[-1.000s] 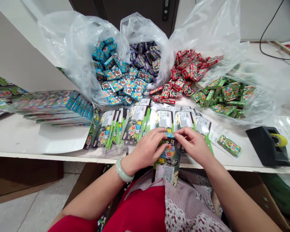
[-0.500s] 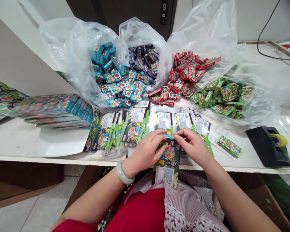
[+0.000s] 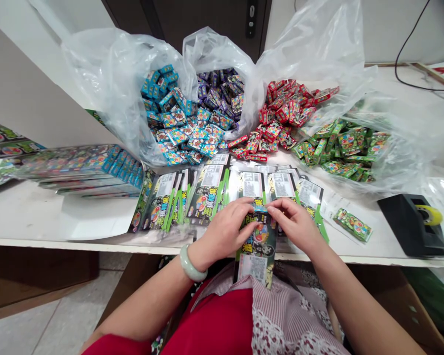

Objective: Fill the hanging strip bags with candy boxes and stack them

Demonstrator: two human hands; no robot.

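left hand [image 3: 227, 231]: narrow pinch on a small teal candy box [image 3: 260, 207]
right hand [image 3: 296, 224]: narrow pinch on the same box
box: at the top of a printed card [image 3: 257, 251], over the edge of the white table [image 3: 29, 217]
behind: more cards [image 3: 207, 195], plastic bags [image 3: 114, 84]
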